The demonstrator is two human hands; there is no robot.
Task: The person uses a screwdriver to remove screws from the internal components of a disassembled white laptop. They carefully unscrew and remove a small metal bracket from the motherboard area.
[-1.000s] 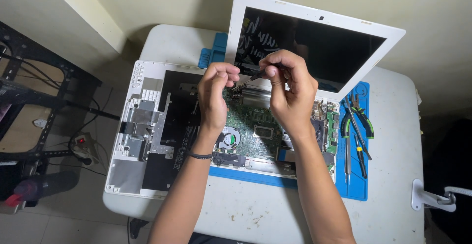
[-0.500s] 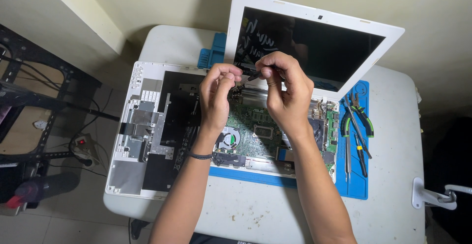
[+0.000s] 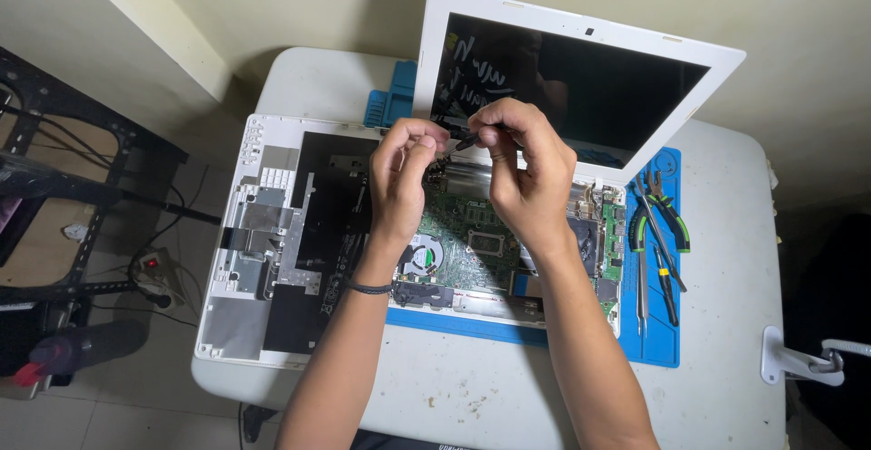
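Above motherboard, hands raised, fingertips pinched

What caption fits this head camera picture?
Two hands pinch a small dark part above an opened white laptop.

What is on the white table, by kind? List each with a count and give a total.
Opened laptop: 1
Removed laptop cover, lying left of it: 1
Blue mat: 1
Blue tray, behind the laptop: 1
Hand tools on the mat, pliers among them: about 4, overlapping, so the count is unsure
Total: about 8
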